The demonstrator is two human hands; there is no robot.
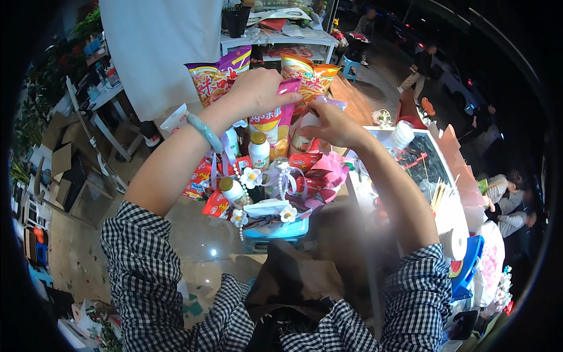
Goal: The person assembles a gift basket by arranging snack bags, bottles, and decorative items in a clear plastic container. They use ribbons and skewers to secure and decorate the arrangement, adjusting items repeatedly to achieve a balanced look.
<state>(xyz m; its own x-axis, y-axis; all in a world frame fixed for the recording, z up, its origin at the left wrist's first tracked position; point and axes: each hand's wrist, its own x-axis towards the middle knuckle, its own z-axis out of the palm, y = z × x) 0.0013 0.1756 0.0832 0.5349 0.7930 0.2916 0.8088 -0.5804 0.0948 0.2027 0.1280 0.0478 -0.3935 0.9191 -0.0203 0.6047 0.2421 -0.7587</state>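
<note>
My left hand (258, 92) is closed on the top edge of a pink chip bag (271, 126), which stands upright in a snack arrangement. To its right, my right hand (335, 124) has curled fingers at a pale packet (305, 124); its grip is partly hidden. Below the pink bag is a white bottle with a gold cap (258, 151). A second bottle (233, 191) leans at the lower left. Red snack packets (217, 205), white flowers (251, 177), bead strings and lilac ribbon surround them. A light blue box (275, 233) holds the arrangement. Purple (202, 75) and orange snack bags (305, 70) rise behind.
At right stands a white-framed table (368, 190) with a plastic cup stack (402, 135), sticks (440, 196) and a paper roll (454, 243). A white shelf (275, 40) and a pale cloth (164, 53) are behind. Several people are in the dark background at right.
</note>
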